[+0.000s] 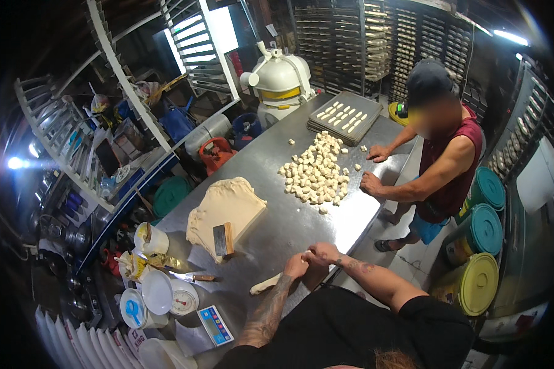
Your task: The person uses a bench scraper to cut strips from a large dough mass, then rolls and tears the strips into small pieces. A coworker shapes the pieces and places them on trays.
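Observation:
Both my hands are close together at the near edge of the steel table. My left hand (297, 265) is closed around a strip of dough (266, 284), whose free end sticks out to the left under my wrist. My right hand (324, 253) is closed right beside it, fingers pinched; a pale bit of dough shows between the two hands, mostly hidden by fingers. Left of them rests a large slab of dough (224, 209) with a wooden-handled dough scraper (223, 238) on it. Farther off lies a heap of small dough pieces (317, 169).
Across the table a co-worker (443, 147) has both hands near the dough pieces. Stacked trays (345, 117) with shaped dough stand at the far end. A knife (197, 277), a dial scale (183, 298), a digital scale (215, 326) and tubs (151, 238) occupy the left side.

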The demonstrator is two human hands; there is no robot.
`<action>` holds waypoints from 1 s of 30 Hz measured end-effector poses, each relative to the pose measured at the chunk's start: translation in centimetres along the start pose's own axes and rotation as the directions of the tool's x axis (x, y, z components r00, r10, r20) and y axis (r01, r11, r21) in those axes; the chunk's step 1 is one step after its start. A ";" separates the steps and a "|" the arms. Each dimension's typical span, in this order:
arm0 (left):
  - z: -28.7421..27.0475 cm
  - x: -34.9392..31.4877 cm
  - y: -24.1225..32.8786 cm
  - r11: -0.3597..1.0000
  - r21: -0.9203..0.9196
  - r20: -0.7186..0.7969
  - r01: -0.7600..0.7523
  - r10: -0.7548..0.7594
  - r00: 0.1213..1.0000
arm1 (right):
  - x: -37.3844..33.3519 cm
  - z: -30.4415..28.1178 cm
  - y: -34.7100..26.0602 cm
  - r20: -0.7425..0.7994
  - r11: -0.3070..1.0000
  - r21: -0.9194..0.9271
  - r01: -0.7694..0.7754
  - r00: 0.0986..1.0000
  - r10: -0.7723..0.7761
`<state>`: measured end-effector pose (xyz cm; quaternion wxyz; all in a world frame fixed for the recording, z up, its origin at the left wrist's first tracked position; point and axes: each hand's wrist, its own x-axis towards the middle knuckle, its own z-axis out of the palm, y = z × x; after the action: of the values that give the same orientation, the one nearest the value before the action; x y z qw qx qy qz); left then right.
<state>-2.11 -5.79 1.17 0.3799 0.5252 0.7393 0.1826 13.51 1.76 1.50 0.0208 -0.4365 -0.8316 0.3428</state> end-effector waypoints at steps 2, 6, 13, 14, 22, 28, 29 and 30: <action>0.2 0.3 0.0 0.996 0.077 0.047 0.052 -0.056 0.997 | 0.3 -0.8 -1.2 0.003 0.994 0.106 -0.026 1.000 0.026; 0.3 1.9 -1.0 0.975 0.188 -0.009 -0.118 0.121 0.993 | -0.8 -2.5 -2.8 0.144 0.991 0.012 0.136 0.980 -0.136; -0.4 6.4 -1.5 0.998 -0.027 0.133 0.063 -0.059 0.989 | 0.3 -11.9 -2.3 -0.458 0.978 0.001 0.210 0.869 -0.187; 0.1 6.0 -1.3 0.992 -0.018 0.102 0.127 -0.125 0.987 | 2.1 -13.9 -1.4 -0.550 0.909 -0.387 0.155 0.752 -0.363; 0.5 0.1 -1.5 0.972 -0.091 -0.087 -0.219 0.211 0.974 | 1.0 -0.7 1.2 0.242 0.972 -0.059 0.228 0.948 -0.207; 0.6 0.3 -1.3 0.987 0.135 0.036 0.089 -0.095 0.995 | 0.5 -0.1 -2.2 -0.007 0.986 0.167 0.030 1.000 -0.029; 0.8 0.5 -1.2 0.983 0.159 0.023 0.088 -0.093 0.995 | 0.5 -0.4 -2.6 0.025 0.991 0.131 -0.038 0.999 0.035; 0.9 0.8 -1.2 0.984 0.169 0.013 0.063 -0.066 0.998 | 0.3 -0.5 -3.0 -0.002 0.994 0.106 -0.026 1.000 0.027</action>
<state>-2.26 -5.64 -0.49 0.3468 0.5329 0.7651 0.1020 11.35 1.08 3.63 0.0409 -0.4465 -0.8063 0.3858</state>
